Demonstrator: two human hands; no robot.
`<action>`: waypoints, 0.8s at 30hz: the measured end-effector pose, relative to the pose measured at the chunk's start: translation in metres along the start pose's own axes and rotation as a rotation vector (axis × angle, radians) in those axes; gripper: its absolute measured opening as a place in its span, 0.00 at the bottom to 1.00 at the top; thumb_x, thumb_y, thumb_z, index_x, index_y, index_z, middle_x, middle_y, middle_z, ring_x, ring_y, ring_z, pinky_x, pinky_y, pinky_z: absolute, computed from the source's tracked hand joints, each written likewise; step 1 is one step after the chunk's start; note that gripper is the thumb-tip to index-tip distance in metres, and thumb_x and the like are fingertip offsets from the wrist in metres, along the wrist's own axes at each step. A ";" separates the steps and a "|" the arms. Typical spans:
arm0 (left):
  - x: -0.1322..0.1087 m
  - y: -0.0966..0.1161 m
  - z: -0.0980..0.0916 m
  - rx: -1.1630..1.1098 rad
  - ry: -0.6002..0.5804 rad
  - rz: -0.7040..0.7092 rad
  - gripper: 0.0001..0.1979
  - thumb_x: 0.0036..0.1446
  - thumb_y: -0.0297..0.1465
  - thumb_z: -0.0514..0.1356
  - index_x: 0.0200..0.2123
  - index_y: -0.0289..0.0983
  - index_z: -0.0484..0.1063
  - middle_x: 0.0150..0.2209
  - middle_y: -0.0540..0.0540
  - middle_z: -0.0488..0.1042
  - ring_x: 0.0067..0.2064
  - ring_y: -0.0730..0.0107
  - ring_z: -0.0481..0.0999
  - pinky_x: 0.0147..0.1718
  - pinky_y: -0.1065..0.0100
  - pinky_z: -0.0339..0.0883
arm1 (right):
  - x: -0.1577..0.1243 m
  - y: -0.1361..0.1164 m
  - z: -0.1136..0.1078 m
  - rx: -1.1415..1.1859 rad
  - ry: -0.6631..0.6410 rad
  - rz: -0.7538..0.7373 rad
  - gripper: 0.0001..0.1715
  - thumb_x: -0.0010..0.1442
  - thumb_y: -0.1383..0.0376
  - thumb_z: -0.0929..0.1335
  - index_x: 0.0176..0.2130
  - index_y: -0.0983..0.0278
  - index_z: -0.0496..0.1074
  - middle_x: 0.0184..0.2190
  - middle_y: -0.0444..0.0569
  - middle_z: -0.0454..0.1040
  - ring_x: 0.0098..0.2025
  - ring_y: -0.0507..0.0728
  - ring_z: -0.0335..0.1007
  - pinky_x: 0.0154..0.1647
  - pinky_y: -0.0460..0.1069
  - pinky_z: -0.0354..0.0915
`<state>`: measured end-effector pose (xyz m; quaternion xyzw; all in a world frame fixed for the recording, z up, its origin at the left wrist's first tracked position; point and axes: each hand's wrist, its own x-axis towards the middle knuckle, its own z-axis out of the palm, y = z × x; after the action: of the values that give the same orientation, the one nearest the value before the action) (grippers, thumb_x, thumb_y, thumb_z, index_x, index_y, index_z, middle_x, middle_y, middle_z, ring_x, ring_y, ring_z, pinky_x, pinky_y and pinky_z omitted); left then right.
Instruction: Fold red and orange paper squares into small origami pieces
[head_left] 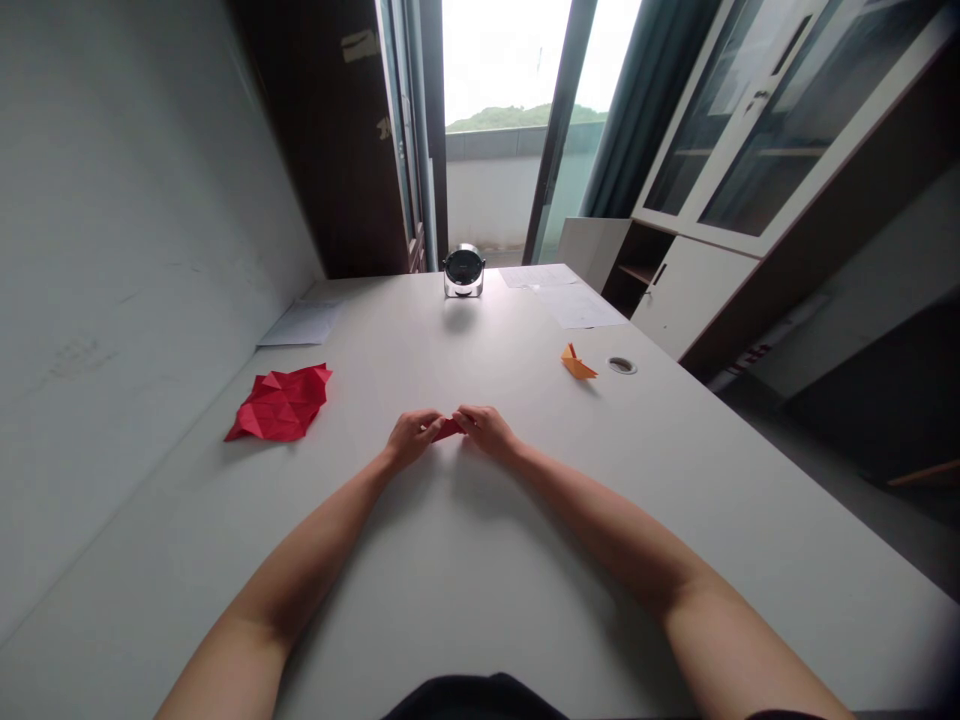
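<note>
Between my two hands is a small piece of folded red paper [448, 430], held just above or on the white table [465, 560]; I cannot tell which. My left hand [412, 436] pinches its left end, with thumb and fingers closed. At the other end, my right hand [486, 428] grips the paper with bent fingers. Parts of the paper are hidden behind the fingers. A larger creased red sheet [283, 404] lies to the left, apart from my hands. To the right sits a small orange folded paper figure [577, 363].
A round black device on a stand [463, 270] is at the table's far edge. White papers [574, 303] lie at the back right, another sheet [300, 324] at the back left. A cable hole [622, 366] is near the right edge. A wall [135, 300] borders the left side.
</note>
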<state>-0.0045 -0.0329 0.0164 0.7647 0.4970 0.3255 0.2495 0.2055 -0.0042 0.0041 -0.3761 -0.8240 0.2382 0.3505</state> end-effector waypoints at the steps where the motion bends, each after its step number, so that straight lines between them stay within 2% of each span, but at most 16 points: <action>1: 0.000 -0.001 0.000 -0.010 0.001 -0.004 0.18 0.65 0.39 0.54 0.39 0.36 0.81 0.31 0.47 0.79 0.31 0.70 0.72 0.29 0.72 0.62 | 0.000 0.000 0.000 -0.001 0.002 0.005 0.24 0.69 0.55 0.59 0.25 0.63 0.65 0.22 0.42 0.68 0.25 0.50 0.56 0.30 0.45 0.53; 11: 0.000 -0.009 0.005 -0.019 0.010 -0.010 0.16 0.63 0.41 0.57 0.40 0.38 0.81 0.31 0.48 0.80 0.31 0.71 0.72 0.33 0.71 0.63 | 0.000 0.001 -0.001 -0.010 0.024 0.022 0.23 0.69 0.56 0.59 0.25 0.63 0.65 0.21 0.41 0.66 0.24 0.49 0.56 0.30 0.45 0.52; 15: 0.001 -0.009 0.006 0.012 0.010 -0.003 0.15 0.64 0.40 0.57 0.40 0.39 0.81 0.32 0.49 0.79 0.31 0.71 0.72 0.32 0.72 0.61 | 0.000 0.000 -0.002 -0.027 0.054 0.009 0.21 0.67 0.57 0.62 0.26 0.63 0.69 0.21 0.42 0.68 0.25 0.50 0.56 0.30 0.45 0.53; 19: 0.002 -0.008 0.005 0.051 0.033 -0.003 0.14 0.64 0.39 0.56 0.39 0.38 0.80 0.29 0.50 0.77 0.30 0.72 0.70 0.31 0.71 0.59 | -0.002 -0.003 -0.005 -0.010 0.083 0.025 0.16 0.67 0.58 0.63 0.34 0.62 0.74 0.26 0.44 0.74 0.27 0.51 0.62 0.32 0.45 0.58; 24: 0.003 -0.009 0.004 0.039 0.066 -0.015 0.15 0.65 0.39 0.55 0.38 0.37 0.79 0.27 0.51 0.75 0.29 0.72 0.68 0.30 0.71 0.59 | -0.002 -0.004 -0.005 0.008 0.123 0.060 0.14 0.67 0.59 0.63 0.46 0.59 0.75 0.29 0.45 0.78 0.28 0.52 0.67 0.34 0.46 0.62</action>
<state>-0.0062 -0.0273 0.0083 0.7544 0.5170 0.3391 0.2206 0.2084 -0.0071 0.0088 -0.4132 -0.7883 0.2284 0.3946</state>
